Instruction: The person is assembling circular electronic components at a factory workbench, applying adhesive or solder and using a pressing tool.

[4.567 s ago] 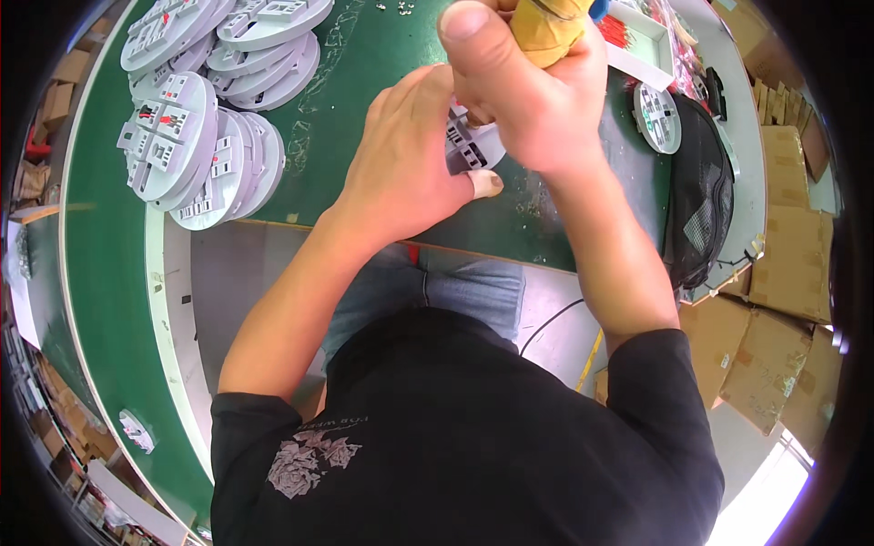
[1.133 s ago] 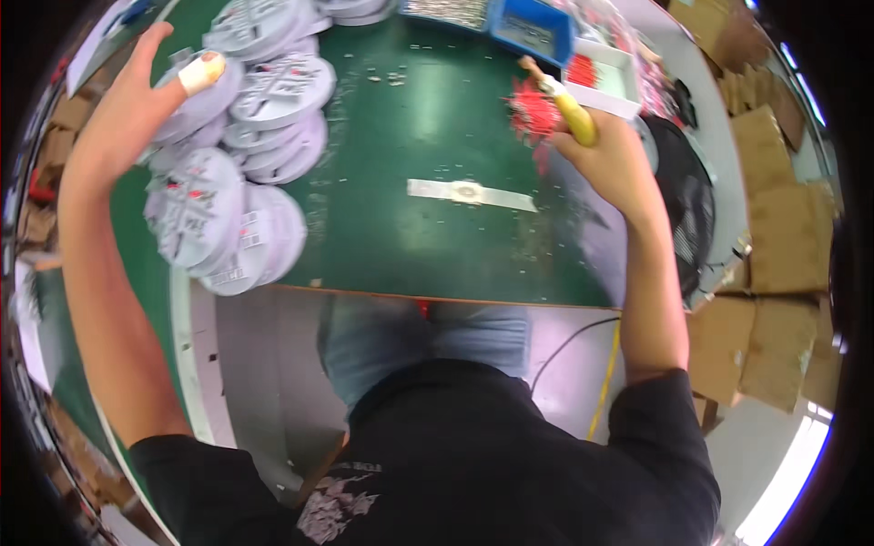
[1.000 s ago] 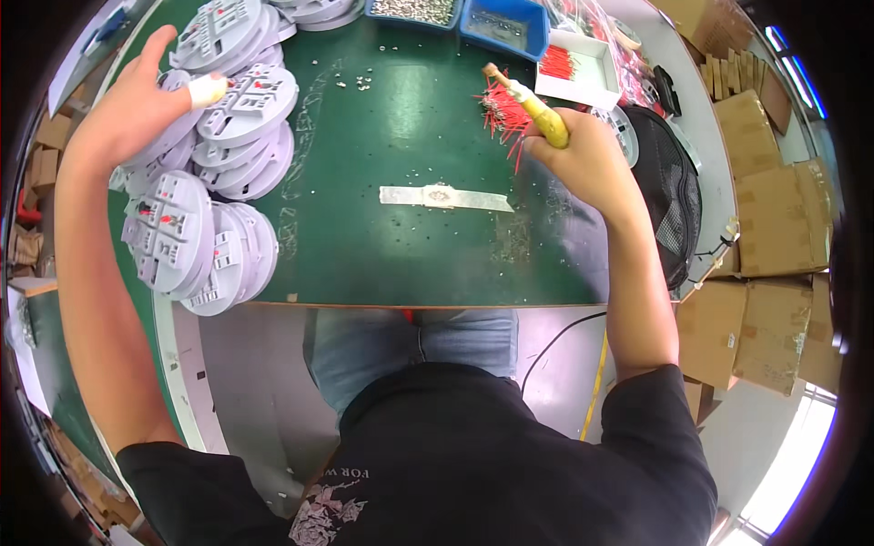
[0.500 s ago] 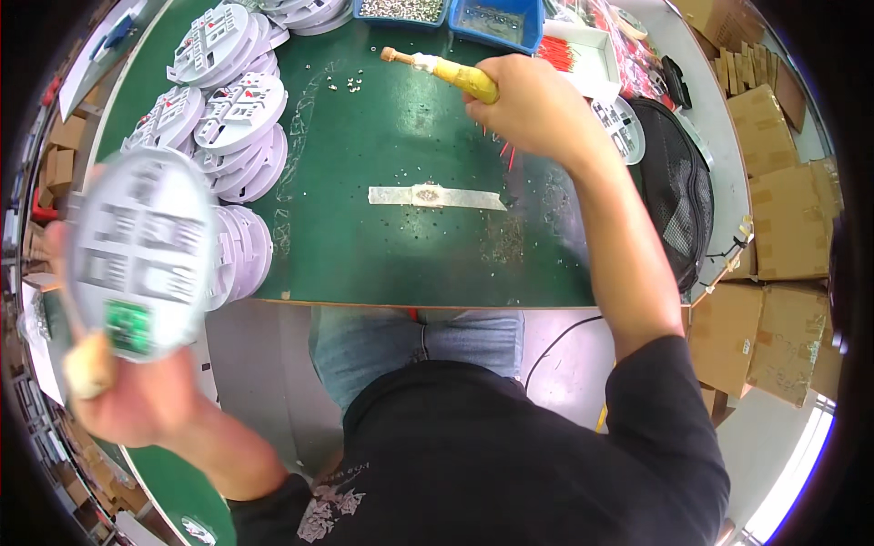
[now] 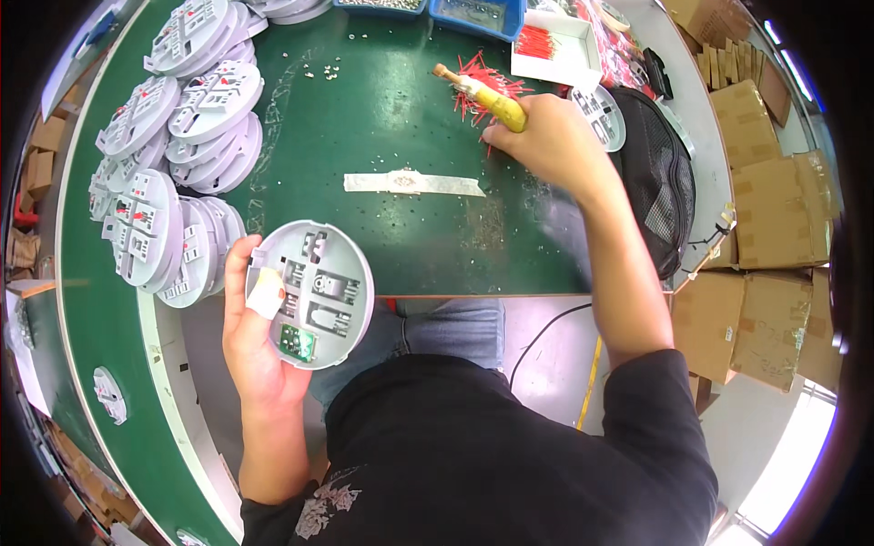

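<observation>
Left hand (image 5: 255,350) grips a round grey moulded-plastic disc (image 5: 314,293), ribbed face up, at the near table edge. Right hand (image 5: 546,141) clasps a yellow-handled screwdriver (image 5: 487,98) beside loose red pins (image 5: 487,77), far right.

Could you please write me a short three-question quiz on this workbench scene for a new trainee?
1. True or false: the left hand holds a round grey housing with a small green board inside.
2. What does the right hand grip?
A. a yellow-handled screwdriver
B. a hammer
C. a paintbrush
3. Where do the stacked grey housings lie on the green table: at the person's left or right?

Key: 1 true; 2 A; 3 left.
</observation>
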Action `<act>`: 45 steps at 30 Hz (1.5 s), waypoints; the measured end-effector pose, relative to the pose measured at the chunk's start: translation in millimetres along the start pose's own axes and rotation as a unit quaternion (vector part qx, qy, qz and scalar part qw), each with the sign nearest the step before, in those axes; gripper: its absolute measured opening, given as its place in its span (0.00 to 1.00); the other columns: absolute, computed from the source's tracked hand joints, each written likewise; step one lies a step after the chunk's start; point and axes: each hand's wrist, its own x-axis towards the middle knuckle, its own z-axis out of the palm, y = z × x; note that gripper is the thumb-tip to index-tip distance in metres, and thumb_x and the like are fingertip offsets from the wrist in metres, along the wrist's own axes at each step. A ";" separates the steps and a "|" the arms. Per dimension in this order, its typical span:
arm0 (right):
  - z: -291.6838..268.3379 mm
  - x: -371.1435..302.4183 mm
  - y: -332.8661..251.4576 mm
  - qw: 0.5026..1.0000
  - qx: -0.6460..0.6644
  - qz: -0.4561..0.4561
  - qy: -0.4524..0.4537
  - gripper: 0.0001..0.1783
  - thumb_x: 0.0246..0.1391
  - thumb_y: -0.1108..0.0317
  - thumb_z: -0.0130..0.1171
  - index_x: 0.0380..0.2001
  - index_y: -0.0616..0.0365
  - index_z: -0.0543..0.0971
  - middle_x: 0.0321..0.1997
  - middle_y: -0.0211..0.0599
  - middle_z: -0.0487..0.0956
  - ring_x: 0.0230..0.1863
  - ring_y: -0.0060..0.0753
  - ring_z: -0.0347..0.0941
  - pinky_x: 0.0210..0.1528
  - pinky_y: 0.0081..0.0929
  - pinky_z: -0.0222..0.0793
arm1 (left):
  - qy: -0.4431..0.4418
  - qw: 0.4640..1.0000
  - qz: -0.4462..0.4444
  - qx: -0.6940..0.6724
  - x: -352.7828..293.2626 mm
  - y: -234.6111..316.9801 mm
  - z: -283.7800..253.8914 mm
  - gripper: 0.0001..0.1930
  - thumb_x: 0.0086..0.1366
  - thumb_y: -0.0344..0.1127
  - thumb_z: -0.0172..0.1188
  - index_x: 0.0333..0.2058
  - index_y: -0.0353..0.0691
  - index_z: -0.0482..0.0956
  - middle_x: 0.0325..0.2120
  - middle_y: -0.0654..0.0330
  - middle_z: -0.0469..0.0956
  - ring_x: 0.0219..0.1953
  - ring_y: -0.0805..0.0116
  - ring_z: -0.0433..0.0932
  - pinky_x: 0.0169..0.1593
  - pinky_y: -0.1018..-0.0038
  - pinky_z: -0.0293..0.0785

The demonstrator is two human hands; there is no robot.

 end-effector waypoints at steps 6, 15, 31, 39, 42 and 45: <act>1.3 3.9 19.2 0.999 0.019 -0.024 -0.010 0.18 0.49 0.57 0.66 0.31 0.65 0.82 0.25 0.54 0.80 0.30 0.55 0.79 0.37 0.43 0.72 | -0.006 0.999 0.032 0.008 12.7 -9.4 4.7 0.22 0.67 0.23 0.58 0.59 0.42 0.67 0.50 0.54 0.77 0.48 0.66 0.80 0.53 0.67 0.79; -4.3 -26.4 1.4 0.991 0.120 -0.040 0.051 0.12 0.51 0.64 0.62 0.35 0.62 0.80 0.19 0.36 0.75 0.22 0.30 0.72 0.29 0.31 0.69 | -0.040 0.996 0.037 0.070 28.6 -10.3 16.0 0.25 0.63 0.20 0.60 0.59 0.39 0.69 0.47 0.59 0.77 0.49 0.68 0.78 0.54 0.69 0.77; -14.8 -87.2 -85.0 0.934 0.315 -0.165 0.031 0.13 0.52 0.75 0.68 0.41 0.60 0.79 0.32 0.24 0.77 0.33 0.14 0.71 0.36 0.18 0.70 | -0.077 0.953 0.191 0.222 19.4 -13.3 55.7 0.21 0.58 0.19 0.61 0.52 0.34 0.75 0.41 0.62 0.79 0.43 0.76 0.78 0.48 0.77 0.75; -13.1 -88.2 -86.4 0.920 0.355 -0.165 0.007 0.13 0.52 0.75 0.69 0.41 0.61 0.78 0.32 0.25 0.77 0.32 0.15 0.71 0.35 0.18 0.69 | -0.092 0.932 0.226 0.267 13.2 -11.1 57.6 0.21 0.59 0.20 0.61 0.52 0.34 0.74 0.43 0.61 0.78 0.44 0.76 0.77 0.48 0.77 0.75; -10.8 -89.9 -85.6 0.918 0.358 -0.170 0.007 0.12 0.53 0.74 0.69 0.40 0.61 0.78 0.30 0.24 0.77 0.30 0.14 0.71 0.32 0.17 0.68 | -0.105 0.927 0.206 0.296 10.1 -10.0 55.9 0.24 0.61 0.20 0.61 0.57 0.34 0.72 0.48 0.60 0.77 0.49 0.74 0.76 0.53 0.75 0.74; -13.6 -90.9 -88.6 0.915 0.378 -0.135 -0.022 0.12 0.54 0.72 0.69 0.39 0.59 0.78 0.27 0.24 0.76 0.25 0.13 0.70 0.25 0.15 0.65 | -0.105 0.928 0.214 0.287 10.9 -11.3 55.7 0.24 0.61 0.19 0.61 0.56 0.34 0.72 0.49 0.59 0.76 0.50 0.74 0.76 0.53 0.75 0.74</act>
